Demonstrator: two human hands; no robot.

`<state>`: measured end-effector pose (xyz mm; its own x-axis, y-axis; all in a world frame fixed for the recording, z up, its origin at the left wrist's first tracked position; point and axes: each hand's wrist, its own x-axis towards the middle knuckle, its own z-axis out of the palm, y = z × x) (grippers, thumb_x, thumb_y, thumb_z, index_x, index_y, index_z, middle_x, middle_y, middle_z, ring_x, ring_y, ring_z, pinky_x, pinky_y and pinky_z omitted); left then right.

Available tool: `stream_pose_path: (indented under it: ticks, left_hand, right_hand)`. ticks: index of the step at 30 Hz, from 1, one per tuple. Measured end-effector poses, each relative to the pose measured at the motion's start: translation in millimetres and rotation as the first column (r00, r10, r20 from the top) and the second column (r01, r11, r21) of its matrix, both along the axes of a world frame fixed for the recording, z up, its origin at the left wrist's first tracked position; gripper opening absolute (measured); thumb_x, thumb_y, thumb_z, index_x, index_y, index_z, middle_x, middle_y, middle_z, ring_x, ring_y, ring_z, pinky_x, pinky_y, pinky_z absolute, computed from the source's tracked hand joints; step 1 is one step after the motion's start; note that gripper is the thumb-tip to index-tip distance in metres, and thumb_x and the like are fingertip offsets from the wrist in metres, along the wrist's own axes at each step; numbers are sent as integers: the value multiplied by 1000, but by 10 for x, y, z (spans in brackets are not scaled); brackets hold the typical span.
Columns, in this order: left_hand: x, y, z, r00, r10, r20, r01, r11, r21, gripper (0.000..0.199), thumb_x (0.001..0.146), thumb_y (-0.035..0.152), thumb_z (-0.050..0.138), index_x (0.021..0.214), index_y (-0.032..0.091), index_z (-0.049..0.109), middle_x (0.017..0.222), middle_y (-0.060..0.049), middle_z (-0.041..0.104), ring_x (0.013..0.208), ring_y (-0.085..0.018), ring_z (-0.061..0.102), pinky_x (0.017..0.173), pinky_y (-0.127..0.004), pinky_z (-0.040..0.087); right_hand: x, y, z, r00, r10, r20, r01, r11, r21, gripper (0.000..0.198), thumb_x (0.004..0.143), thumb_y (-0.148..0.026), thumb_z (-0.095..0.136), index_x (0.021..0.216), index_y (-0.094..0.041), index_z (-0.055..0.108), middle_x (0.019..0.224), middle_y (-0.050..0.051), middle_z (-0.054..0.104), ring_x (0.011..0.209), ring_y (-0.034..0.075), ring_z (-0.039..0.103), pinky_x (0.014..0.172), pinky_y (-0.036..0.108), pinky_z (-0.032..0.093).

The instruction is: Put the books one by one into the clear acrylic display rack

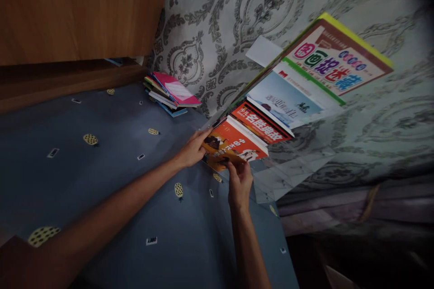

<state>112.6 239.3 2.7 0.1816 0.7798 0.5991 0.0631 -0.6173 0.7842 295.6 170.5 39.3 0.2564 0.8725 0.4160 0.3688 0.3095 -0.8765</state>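
Observation:
An orange book (pixel 242 137) with Chinese lettering leans at the front of a stepped row of books in a clear plastic rack (pixel 298 169). My left hand (pixel 194 149) is closed on the book's left edge, its fingertips partly hidden. At the lower edge, my right hand (pixel 240 183) has its thumb and fingers closed on the same book. Directly behind stands a red book (pixel 259 122). Further back come a pale blue book (pixel 288 99) and a tall picture book (pixel 335 58) with a yellow edge.
A loose pile of books (pixel 174 92), a pink one on top, lies against the patterned wall (pixel 271 4). The blue pineapple-print cloth (pixel 118 180) covers the surface under my arms. A wooden cabinet (pixel 77 13) overhangs the back left. Beyond the cloth's right edge lies dark fabric (pixel 325 203).

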Motion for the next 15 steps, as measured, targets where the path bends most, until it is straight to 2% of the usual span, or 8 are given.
stream_pose_path:
  ticks: [4,10,12,15]
  left_hand:
    - [2,-12,2,999,3,-33,-3,1000,-15,80,79,1,48,156,17,34,147,-16,49,138,-29,45,120,-54,34]
    - [-126,41,68,998,-70,8,70,997,-14,86,75,-2,48,156,21,33,155,-13,45,144,-28,41,121,-52,32]
    - [-219,92,107,996,-66,62,72,993,-89,85,72,-3,47,154,19,36,154,-13,47,140,-28,47,118,-51,37]
    - [-344,166,138,993,11,120,21,965,-261,77,69,-3,46,142,17,50,141,-13,59,124,-26,60,108,-50,48]
  right_hand:
    - [-1,10,-9,1000,-15,-9,15,1000,3,42,77,-44,71,108,-18,60,109,10,72,105,27,67,96,45,50]
    - [9,52,-24,997,-30,-72,32,999,32,40,75,-44,72,104,-18,63,108,9,72,103,25,66,97,43,49]
    - [30,57,-30,995,-45,-86,49,998,42,41,75,-44,72,104,-17,64,109,9,72,103,25,66,98,43,49]
    - [75,48,-47,995,-59,-78,62,997,36,42,74,-45,72,104,-16,66,108,10,73,104,25,66,98,44,49]
